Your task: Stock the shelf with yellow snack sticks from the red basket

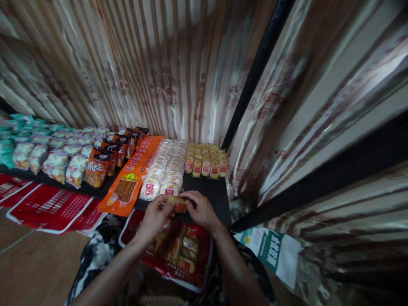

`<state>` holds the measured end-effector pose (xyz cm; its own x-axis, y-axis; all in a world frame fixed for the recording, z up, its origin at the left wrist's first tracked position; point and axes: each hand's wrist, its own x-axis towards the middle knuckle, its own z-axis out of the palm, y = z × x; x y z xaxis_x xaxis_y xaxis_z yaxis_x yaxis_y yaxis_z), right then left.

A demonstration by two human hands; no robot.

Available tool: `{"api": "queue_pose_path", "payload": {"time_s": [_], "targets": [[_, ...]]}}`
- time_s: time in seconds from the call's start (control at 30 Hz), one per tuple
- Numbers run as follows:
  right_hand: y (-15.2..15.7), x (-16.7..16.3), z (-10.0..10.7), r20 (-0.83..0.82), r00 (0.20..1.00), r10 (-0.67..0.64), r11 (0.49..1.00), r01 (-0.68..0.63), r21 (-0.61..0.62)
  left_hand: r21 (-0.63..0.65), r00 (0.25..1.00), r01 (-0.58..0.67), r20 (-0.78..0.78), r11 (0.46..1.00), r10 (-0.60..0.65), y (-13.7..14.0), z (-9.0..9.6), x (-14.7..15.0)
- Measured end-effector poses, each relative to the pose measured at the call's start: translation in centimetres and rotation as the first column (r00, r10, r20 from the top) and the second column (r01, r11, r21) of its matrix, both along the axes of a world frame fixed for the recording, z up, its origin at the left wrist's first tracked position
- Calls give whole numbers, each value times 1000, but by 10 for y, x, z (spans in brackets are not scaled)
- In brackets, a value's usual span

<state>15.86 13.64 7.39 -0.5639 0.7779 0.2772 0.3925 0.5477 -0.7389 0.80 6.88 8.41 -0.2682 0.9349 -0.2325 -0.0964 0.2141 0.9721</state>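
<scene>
Evidently both hands share one small wrapped packet (178,204): the left hand (159,214) pinches its left end between thumb and fingers, and the right hand (200,208) is closed narrowly about its right end. The packet lies crosswise between them, over the near edge of the black counter (204,187). A light fingertip grip at both ends should suit it, I judge, since the thin wrapper could crease and the contents may crush under a hard squeeze; turning it with both hands together would let its printed side be squared up neatly.

Just below is a red basket (208,255) with a pale rim, holding more wrapped packets (188,250) lying at mixed angles. Far of the hands, at the counter's right end, similar packets stand in close rows (206,161), a good guide for straight spacing. Left of these come round white packs (164,178), flat orange packs (127,187), then upright orange-brown bags (97,168) and white bags (57,163). Wrists held high would clear the white packs nearest the left hand. Behind the counter hangs a striped curtain (175,76).
</scene>
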Motion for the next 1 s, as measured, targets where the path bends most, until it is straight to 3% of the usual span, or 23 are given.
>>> {"api": "queue_pose_path", "payload": {"time_s": [0.13, 0.3, 0.43, 0.57, 0.73, 0.87, 1.0], "targets": [[0, 2, 6, -76, 996, -44, 999, 46, 29, 75, 987, 1, -161, 997, 11, 22, 4, 3], [2, 2, 0, 8, 996, -86, 996, 86, 10, 163, 928, 111, -370, 980, -43, 50, 6, 8], [9, 2, -8, 31, 978, -206, 978, 207, -19, 184, 861, 146, -507, 972, -33, 66, 9, 17], [21, 0, -18, -1, 941, -338, 933, 336, -127, 192, 850, 131, -527, 973, -11, 69, 11, 29], [34, -8, -35, -181, 866, -466, 883, 445, -147, 344, 798, 198, -600, 918, 53, 56, 4, 46], [44, -16, -45, -224, 832, -507, 862, 484, -153, 263, 719, 280, -695, 923, -20, 44, -1, 55], [53, -20, -45, -62, 817, -573, 818, 565, -110, 129, 699, 294, -704, 947, -121, 43, -2, 59]]}}
